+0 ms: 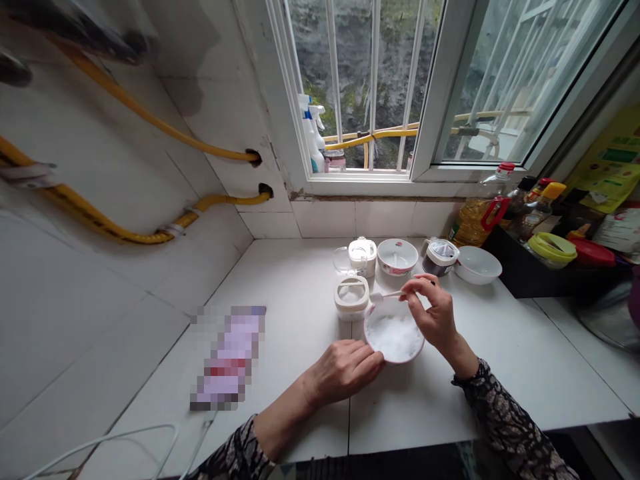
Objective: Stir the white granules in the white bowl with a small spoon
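A bowl [395,339] with a pink rim stands on the counter, holding a heap of white, grainy stuff. Its near left rim is gripped by my left hand [345,370], with the fingers bent together and the thumb side hidden. My right hand [431,310] pinches a small white spoon [386,295] by its handle above the bowl's far side. The spoon's head points left, close to a cream-lidded jar [351,299]. Behind that stands a second white jar [364,256] with its clear lid flipped up.
A flowered bowl [397,259], a jar of dark contents [440,259] and a plain white bowl [478,265] line the back. An oil bottle [477,213] and a black rack [520,267] of condiments stand right. A blurred purple phone-like object [233,357] with a cable lies left.
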Demonstrator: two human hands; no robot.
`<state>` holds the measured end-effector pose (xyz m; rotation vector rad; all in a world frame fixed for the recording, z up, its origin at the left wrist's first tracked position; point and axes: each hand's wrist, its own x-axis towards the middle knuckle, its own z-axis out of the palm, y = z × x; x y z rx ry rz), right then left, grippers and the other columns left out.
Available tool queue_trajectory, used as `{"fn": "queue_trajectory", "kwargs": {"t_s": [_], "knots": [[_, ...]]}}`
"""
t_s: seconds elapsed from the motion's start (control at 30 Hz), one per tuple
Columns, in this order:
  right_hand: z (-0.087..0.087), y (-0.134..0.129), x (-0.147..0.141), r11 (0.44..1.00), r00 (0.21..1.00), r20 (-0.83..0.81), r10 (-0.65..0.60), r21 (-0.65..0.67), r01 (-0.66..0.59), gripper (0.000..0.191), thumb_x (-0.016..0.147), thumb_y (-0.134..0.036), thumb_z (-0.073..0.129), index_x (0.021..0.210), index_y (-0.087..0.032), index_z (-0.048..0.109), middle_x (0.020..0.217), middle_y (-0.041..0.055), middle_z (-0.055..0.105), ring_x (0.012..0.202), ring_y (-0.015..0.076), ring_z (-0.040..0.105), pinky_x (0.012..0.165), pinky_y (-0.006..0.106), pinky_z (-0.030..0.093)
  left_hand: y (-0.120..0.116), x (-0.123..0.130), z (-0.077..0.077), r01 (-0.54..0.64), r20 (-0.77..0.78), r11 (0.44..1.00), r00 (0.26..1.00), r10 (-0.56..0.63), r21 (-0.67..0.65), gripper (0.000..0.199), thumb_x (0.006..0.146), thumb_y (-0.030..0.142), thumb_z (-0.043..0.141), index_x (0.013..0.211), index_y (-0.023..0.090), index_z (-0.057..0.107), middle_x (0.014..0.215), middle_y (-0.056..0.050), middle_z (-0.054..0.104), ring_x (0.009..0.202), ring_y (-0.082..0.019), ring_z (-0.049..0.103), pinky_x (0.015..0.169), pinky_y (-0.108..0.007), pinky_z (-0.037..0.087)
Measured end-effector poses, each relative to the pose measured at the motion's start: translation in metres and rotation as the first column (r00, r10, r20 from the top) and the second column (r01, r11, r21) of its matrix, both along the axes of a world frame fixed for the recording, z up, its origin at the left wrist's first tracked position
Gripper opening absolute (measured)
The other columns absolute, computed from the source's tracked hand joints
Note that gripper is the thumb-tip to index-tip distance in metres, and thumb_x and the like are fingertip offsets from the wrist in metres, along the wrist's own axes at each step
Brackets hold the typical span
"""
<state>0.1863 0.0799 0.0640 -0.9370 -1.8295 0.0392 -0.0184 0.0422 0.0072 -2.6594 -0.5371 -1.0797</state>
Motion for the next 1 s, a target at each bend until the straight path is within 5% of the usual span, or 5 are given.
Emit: {"fn": "queue_trajectory", "kwargs": {"t_s": [0.3, 0.67, 1.0], "knots": [[-0.016, 0.008, 0.012, 0.994, 0.939, 0.335, 0.071, -0.106, -0.038, 0.016, 0.079, -0.010, 0.048, 0.073, -0.021, 0.058, 0.061, -0.0018, 0.064, 0.052, 0.0137, 0.049, 0.088, 0.039, 0.043, 0.000, 0.000, -0.001, 0.006, 0.004, 1.000, 1.000, -0.006, -0.003, 0.017, 0.096, 0.014, 0.046, 0.083, 0.016, 0.056, 0.059, 0.003, 0.056, 0.050, -0.011, 0.050, 0.046, -0.026, 0.036], [-0.016, 0.001, -0.002, 0.844, 0.978, -0.004, 0.211, -0.503, -0.184, 0.020, 0.071, -0.010, 0.047, 0.064, -0.023, 0.060, 0.057, -0.0006, 0.067, 0.072, 0.0193, 0.060, 0.080, 0.034, 0.046, -0.001, 0.000, -0.001, -0.006, -0.004, 1.000, 1.000, 0.006, 0.007, 0.018, 0.096, 0.013, 0.045, 0.082, 0.016, 0.055, 0.059, 0.003, 0.053, 0.050, -0.010, 0.048, 0.047, -0.026, 0.035], [-0.007, 0.010, 0.008, 0.673, 0.871, -0.487, -0.068, -0.667, -0.320, 0.011, 0.063, -0.024, 0.052, 0.061, -0.019, 0.062, 0.046, -0.0012, 0.060, 0.046, 0.0139, 0.053, 0.053, 0.027, 0.044, 0.000, 0.000, -0.001, 0.000, -0.004, 1.000, 1.000, 0.000, -0.007, 0.014, 0.096, 0.014, 0.046, 0.086, 0.016, 0.055, 0.061, 0.003, 0.057, 0.051, -0.010, 0.051, 0.047, -0.025, 0.036]]}}
